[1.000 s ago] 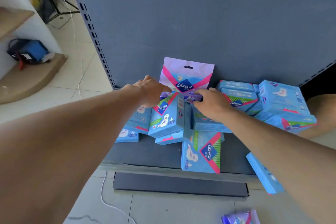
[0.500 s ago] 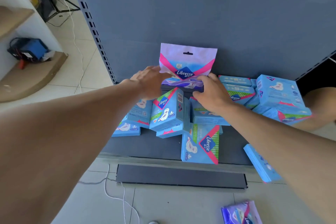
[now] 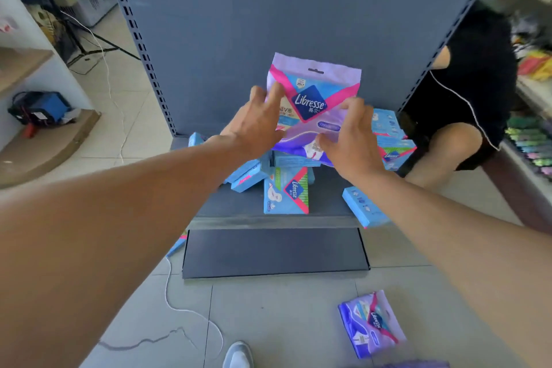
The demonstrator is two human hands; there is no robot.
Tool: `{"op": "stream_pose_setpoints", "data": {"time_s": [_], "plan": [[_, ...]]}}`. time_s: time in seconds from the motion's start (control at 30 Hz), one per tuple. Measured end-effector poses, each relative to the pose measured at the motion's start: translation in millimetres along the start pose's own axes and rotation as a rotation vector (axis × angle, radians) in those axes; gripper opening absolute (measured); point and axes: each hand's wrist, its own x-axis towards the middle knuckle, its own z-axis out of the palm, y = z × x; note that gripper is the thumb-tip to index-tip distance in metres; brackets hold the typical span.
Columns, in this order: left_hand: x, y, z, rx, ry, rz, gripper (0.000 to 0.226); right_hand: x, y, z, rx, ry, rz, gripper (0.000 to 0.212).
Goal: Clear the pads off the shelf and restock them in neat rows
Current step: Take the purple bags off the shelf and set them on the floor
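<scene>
Nearest us, the toe of a grey shoe [image 3: 238, 355] shows at the bottom edge, on a tiled floor crossed by a thin white cable [image 3: 191, 311]. To the right on the floor lies a purple pad pouch [image 3: 372, 326], its label reading "Libresse". Just beyond, a dark loose shelf panel [image 3: 274, 252] lies flat on the floor against the grey bottom shelf [image 3: 268, 222]. On that shelf, blue pad boxes are heaped untidily; one blue box [image 3: 286, 192] stands at the front, showing "Libresse" on a dark diamond with pink and green stripes, and another tilted box [image 3: 363, 207] overhangs the right front corner. Above the heap we hold a lilac pad pouch [image 3: 313, 104] upright in the air before the grey back panel [image 3: 283, 9]. Our left hand [image 3: 254, 125] holds its left edge with fingers spread, and our right hand [image 3: 352, 140] grips its right side. It reads "Libresse" with Chinese characters beneath; smaller print is blurred. Far right, another person in black [image 3: 466, 92] crouches beside stocked shelves.
</scene>
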Motion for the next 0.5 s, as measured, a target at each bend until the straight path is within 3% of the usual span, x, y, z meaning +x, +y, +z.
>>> {"op": "stream_pose_setpoints", "data": {"time_s": [0.13, 0.4, 0.5], "plan": [[-30, 52, 39, 0.043, -0.124, 0.082, 0.082, -64, 47, -27, 0.0, -0.037, 0.113, 0.067], [-69, 149, 166, 0.132, -0.334, 0.323, 0.077, -207, 160, -50, -0.04, 0.016, 0.397, 0.076], [-84, 175, 227, 0.203, -0.419, 0.487, 0.077, -264, 196, -42, -0.067, 0.021, 0.51, 0.081]]}}
